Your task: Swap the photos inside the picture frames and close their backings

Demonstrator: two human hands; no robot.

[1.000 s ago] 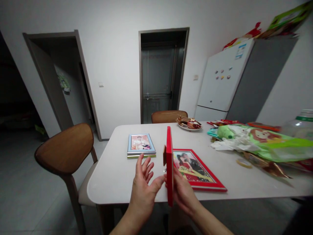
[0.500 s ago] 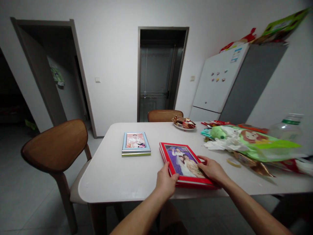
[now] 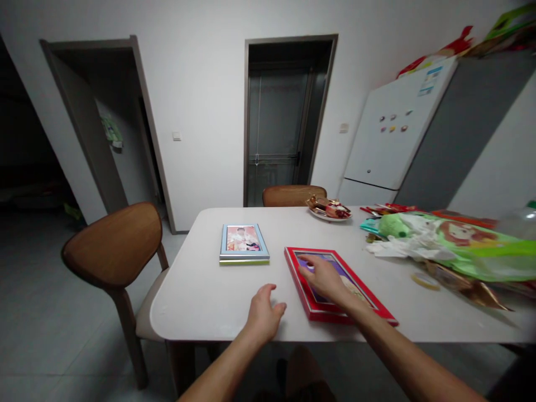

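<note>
A red photo frame [image 3: 363, 279] lies face up near the front edge of the table, apparently on top of another red one. My right hand [image 3: 324, 277] is over its picture with fingers apart, hiding much of the photo; whether it touches the surface I cannot tell. To the left of the red frame, my left hand [image 3: 263, 315] is open above the tabletop, thumb and fingers spread, holding nothing. Farther back on the left, a light blue photo frame [image 3: 262, 240] rests on a second frame with a yellow-green edge.
The white table [image 3: 196, 290] has a plate of wrapped items [image 3: 329, 209] at its back. Green plastic packaging [image 3: 481, 262], crumpled tissue [image 3: 419, 245] and a roll of tape [image 3: 425, 281] lie on the right. Brown chairs stand at the left [image 3: 117, 245] and far side [image 3: 293, 195].
Both hands have let go of the red frame. My left hand has moved left off it; my right hand has shifted left over the photo. The view has turned slightly left.
</note>
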